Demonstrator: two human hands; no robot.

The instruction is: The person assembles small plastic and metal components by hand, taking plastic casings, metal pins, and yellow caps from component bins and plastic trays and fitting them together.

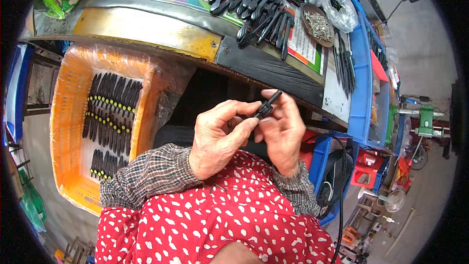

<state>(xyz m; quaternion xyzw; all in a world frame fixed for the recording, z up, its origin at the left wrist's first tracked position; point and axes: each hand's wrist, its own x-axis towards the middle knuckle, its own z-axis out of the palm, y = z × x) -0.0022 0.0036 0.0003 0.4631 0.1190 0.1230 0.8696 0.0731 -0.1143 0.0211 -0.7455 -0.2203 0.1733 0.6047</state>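
Note:
In front of my lap, both hands meet at a small slim black part (265,109), which looks like plastic. My left hand (220,134) is closed, pinching its near end between thumb and fingertips. On the other side my right hand (284,129) has its fingers curled round the far end, which sticks up past the fingertips. The exact kind of the part is hard to make out, as fingers cover some of it. Similar long black handle-like pieces (261,12) lie heaped on the bench above my hands.
An orange basket (58,117) at the left holds rows of black pieces with yellow dots. A brown bowl of small metal screws or pins (317,23) stands on the bench (146,24). Blue bins (360,83) line the right side. A black cable (343,186) hangs at my right.

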